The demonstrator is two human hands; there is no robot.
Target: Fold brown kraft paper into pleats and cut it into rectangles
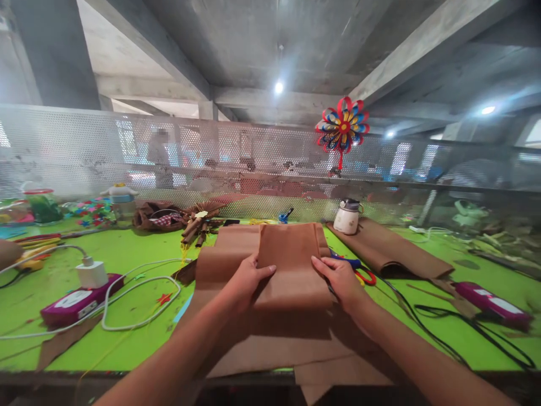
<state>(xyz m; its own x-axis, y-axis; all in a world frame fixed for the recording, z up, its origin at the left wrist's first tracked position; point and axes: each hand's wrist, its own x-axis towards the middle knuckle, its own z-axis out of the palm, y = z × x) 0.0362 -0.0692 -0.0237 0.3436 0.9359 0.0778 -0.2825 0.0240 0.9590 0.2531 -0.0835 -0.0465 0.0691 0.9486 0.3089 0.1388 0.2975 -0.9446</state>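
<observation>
Between my hands is a folded sheet of brown paper [291, 248], held slightly raised and curved at its near end. My left hand [250, 275] grips its left edge, thumb on top and fingers hidden beneath. On the opposite edge, my right hand [338, 277] pinches the sheet with its thumb above. More brown sheets [224, 265] lie under and behind it, some reaching the table's near edge. Scissors with red and blue handles [367, 276] lie just beyond my right hand, partly covered.
A white flask [347, 217] stands behind a folded brown sheet [393, 248] at right. Purple power strips [82, 299] with a white cable [139, 327] and a black cord lie either side. A perforated screen [253, 163] backs the green table, with a paper flower [343, 127] on it.
</observation>
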